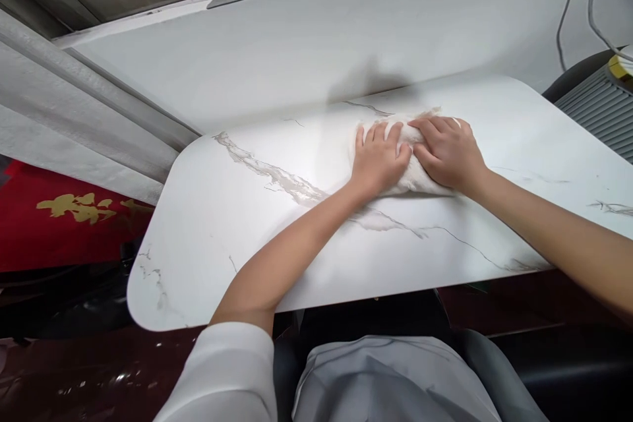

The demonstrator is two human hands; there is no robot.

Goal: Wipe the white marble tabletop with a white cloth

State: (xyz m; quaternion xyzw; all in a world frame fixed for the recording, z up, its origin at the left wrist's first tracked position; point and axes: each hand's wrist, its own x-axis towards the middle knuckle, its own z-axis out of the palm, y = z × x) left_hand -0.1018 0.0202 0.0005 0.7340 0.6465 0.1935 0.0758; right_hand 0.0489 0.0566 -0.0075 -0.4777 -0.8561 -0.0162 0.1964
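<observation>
A crumpled white cloth lies near the far middle of a white marble-patterned tabletop. My left hand presses flat on the cloth's left part, fingers stretched out toward the wall. My right hand lies over the cloth's right part, fingers extended leftward and touching the left hand's fingers. Most of the cloth is hidden under both hands.
A white wall panel rises just behind the table. A grey ribbed appliance with cables stands at the far right. A red cloth with gold print lies at the left, below the table's rounded corner. My grey-clad lap is under the near edge.
</observation>
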